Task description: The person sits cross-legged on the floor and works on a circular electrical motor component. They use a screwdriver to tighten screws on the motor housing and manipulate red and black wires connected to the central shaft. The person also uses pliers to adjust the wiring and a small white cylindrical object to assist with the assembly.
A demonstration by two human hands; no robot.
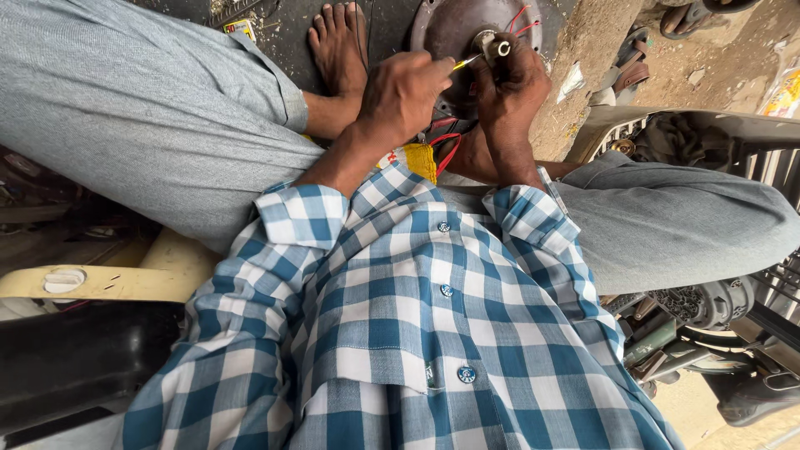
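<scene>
A round dark metal motor housing [450,29] lies on the ground between my feet, with red wires [521,21] coming out near its centre shaft [498,46]. My left hand [404,92] grips a thin tool with a yellow tip [464,62] that points at the shaft. My right hand [510,87] is closed around the shaft area and steadies the housing. More red wires and a yellow cloth piece [421,158] sit just below my hands. My bare foot [337,46] rests to the left of the housing.
My grey trouser legs [150,117] spread to both sides. A cream plastic seat edge [108,279] is at left. Motor parts and a metal grille [708,308] crowd the right. Sandals [629,67] lie on the dirt ground at upper right.
</scene>
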